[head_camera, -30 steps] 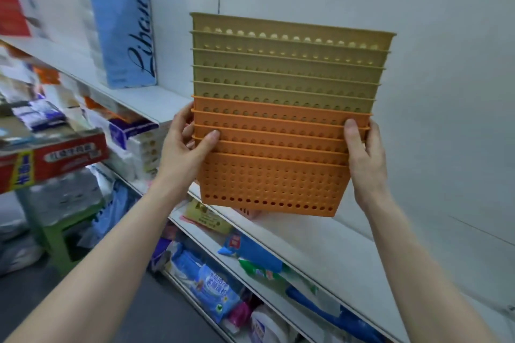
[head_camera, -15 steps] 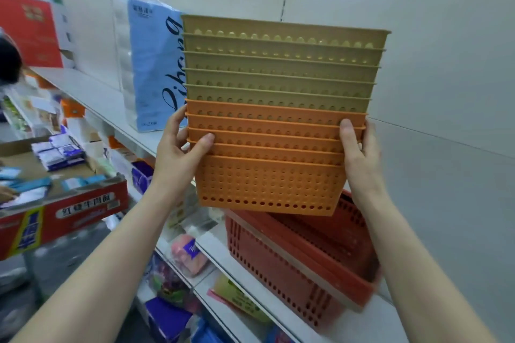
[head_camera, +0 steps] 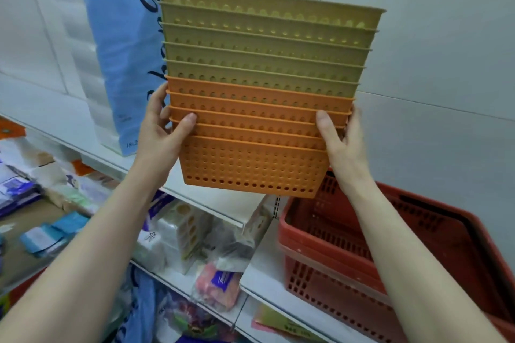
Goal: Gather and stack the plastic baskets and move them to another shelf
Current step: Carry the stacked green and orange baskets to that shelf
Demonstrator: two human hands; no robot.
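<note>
A nested stack of perforated plastic baskets (head_camera: 259,108) is held up in the air in front of the shelving, orange ones at the bottom and several yellow-green ones on top. My left hand (head_camera: 160,133) grips its left side, thumb across the orange rims. My right hand (head_camera: 341,142) clasps its right side at the same height. The stack's bottom hangs just above a white shelf board (head_camera: 220,203) and tilts slightly to the left.
A blue pack of tissue rolls (head_camera: 117,63) stands on the upper shelf just left of the stack. Red shopping baskets (head_camera: 418,253) sit stacked on the lower shelf at the right. Packaged goods (head_camera: 195,245) fill the shelves below. A grey back panel (head_camera: 446,63) rises behind.
The stack has stayed in both hands while it moved along the shelving and closer to the blue tissue pack. The red shopping baskets came into view below right and now sit further right.
</note>
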